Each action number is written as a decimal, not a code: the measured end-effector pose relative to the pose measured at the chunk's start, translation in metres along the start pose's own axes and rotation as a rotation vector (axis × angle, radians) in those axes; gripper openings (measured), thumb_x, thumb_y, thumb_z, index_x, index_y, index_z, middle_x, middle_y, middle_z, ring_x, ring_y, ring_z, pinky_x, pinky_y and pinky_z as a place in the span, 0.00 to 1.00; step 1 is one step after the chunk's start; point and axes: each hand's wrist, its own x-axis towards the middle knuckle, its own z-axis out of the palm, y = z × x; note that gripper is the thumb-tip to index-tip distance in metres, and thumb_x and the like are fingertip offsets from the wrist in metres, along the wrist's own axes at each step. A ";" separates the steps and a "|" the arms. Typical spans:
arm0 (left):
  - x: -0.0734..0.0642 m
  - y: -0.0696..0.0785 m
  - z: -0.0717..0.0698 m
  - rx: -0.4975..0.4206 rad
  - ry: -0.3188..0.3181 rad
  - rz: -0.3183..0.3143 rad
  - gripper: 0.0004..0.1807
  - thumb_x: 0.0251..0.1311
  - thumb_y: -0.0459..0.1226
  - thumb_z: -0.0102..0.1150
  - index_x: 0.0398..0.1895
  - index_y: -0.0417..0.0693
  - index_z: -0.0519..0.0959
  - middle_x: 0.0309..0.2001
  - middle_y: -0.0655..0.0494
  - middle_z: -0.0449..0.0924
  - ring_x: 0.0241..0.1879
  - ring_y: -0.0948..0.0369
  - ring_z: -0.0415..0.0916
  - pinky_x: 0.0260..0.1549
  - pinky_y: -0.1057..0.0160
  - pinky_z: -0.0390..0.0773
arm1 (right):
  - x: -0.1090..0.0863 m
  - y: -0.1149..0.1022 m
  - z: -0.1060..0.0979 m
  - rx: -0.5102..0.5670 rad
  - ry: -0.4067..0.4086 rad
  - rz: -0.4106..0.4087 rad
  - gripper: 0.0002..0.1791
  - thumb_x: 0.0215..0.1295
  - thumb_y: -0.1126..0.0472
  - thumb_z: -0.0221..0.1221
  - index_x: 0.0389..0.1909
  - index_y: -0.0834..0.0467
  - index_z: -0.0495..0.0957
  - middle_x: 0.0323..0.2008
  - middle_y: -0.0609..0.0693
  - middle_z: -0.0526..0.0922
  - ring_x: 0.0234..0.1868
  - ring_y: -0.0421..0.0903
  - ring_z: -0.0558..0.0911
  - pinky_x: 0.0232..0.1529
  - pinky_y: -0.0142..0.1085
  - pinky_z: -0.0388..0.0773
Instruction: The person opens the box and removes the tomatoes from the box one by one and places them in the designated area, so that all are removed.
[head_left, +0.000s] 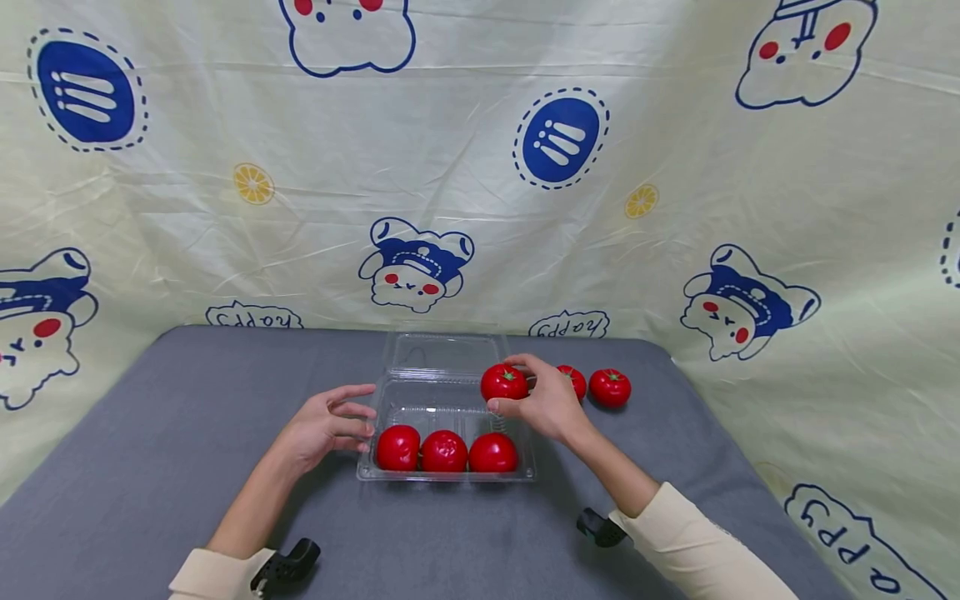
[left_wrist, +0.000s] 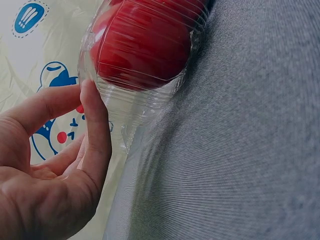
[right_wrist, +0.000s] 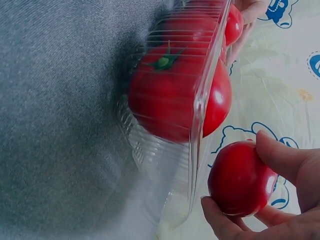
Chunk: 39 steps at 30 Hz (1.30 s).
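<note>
My right hand (head_left: 547,398) grips a red tomato (head_left: 504,382) with a green calyx, above the right rear part of a clear plastic clamshell box (head_left: 442,392). The same held tomato (right_wrist: 241,179) appears in the right wrist view, between thumb and fingers, apart from the box wall. Along the box's front row sit three tomatoes: left (head_left: 398,447), middle (head_left: 444,452) and right (head_left: 492,452). At the box's left side my left hand (head_left: 318,427) has loosely bent fingers (left_wrist: 96,122), with fingertips touching the clear rim. The lid (head_left: 447,352) is folded back behind the box.
Two more tomatoes lie on the grey tabletop (head_left: 225,400) right of the box: one (head_left: 610,388) in full view, the other (head_left: 573,382) partly behind my right hand. A printed cloth (head_left: 480,192) hangs behind the table.
</note>
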 end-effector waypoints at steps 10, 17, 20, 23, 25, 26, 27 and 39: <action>-0.001 0.000 0.000 -0.003 0.001 0.001 0.38 0.63 0.27 0.62 0.75 0.36 0.60 0.52 0.38 0.81 0.35 0.59 0.83 0.37 0.59 0.88 | -0.004 0.008 -0.010 0.040 0.025 0.011 0.36 0.51 0.55 0.75 0.63 0.52 0.75 0.57 0.56 0.80 0.56 0.56 0.79 0.44 0.45 0.86; -0.001 0.001 0.000 -0.007 -0.003 0.000 0.37 0.63 0.27 0.62 0.75 0.36 0.60 0.51 0.39 0.81 0.35 0.59 0.83 0.36 0.59 0.88 | -0.008 0.018 -0.018 0.017 0.045 0.044 0.36 0.51 0.54 0.74 0.63 0.51 0.75 0.59 0.57 0.79 0.55 0.56 0.79 0.46 0.46 0.86; -0.001 0.001 -0.001 -0.011 -0.007 0.001 0.37 0.63 0.27 0.62 0.75 0.36 0.60 0.51 0.39 0.81 0.35 0.59 0.83 0.36 0.60 0.88 | -0.008 0.022 -0.022 0.000 0.054 0.051 0.36 0.52 0.53 0.74 0.63 0.51 0.75 0.60 0.58 0.79 0.56 0.57 0.79 0.46 0.47 0.85; -0.001 0.001 -0.001 -0.012 -0.008 0.001 0.38 0.63 0.27 0.62 0.75 0.36 0.60 0.51 0.40 0.81 0.35 0.59 0.83 0.37 0.60 0.88 | -0.009 0.026 -0.025 -0.024 0.063 0.038 0.36 0.52 0.53 0.74 0.63 0.53 0.75 0.60 0.60 0.78 0.56 0.58 0.78 0.47 0.48 0.85; -0.001 0.001 -0.001 -0.012 -0.004 -0.001 0.38 0.62 0.27 0.62 0.75 0.36 0.60 0.51 0.40 0.81 0.35 0.59 0.84 0.36 0.60 0.88 | -0.010 0.030 -0.027 -0.045 0.073 0.029 0.36 0.51 0.52 0.75 0.63 0.53 0.75 0.59 0.60 0.78 0.56 0.58 0.78 0.47 0.49 0.85; -0.001 0.001 -0.001 -0.011 -0.001 -0.003 0.38 0.62 0.27 0.62 0.75 0.36 0.60 0.51 0.40 0.81 0.34 0.59 0.84 0.36 0.60 0.88 | -0.010 0.031 -0.027 -0.052 0.077 0.024 0.37 0.51 0.52 0.75 0.63 0.53 0.75 0.59 0.60 0.79 0.57 0.58 0.78 0.47 0.49 0.85; -0.001 0.001 -0.001 -0.010 0.000 -0.004 0.38 0.62 0.27 0.63 0.75 0.36 0.60 0.51 0.40 0.82 0.34 0.59 0.84 0.36 0.59 0.88 | -0.010 0.033 -0.028 -0.060 0.083 0.021 0.37 0.51 0.51 0.75 0.63 0.54 0.75 0.59 0.60 0.79 0.57 0.59 0.78 0.47 0.49 0.85; 0.000 0.001 -0.001 -0.007 0.004 -0.010 0.38 0.62 0.27 0.62 0.75 0.36 0.60 0.53 0.37 0.80 0.35 0.59 0.84 0.37 0.59 0.88 | -0.016 0.052 -0.034 -0.139 0.101 0.042 0.37 0.51 0.52 0.75 0.62 0.59 0.75 0.57 0.63 0.81 0.55 0.60 0.78 0.47 0.51 0.85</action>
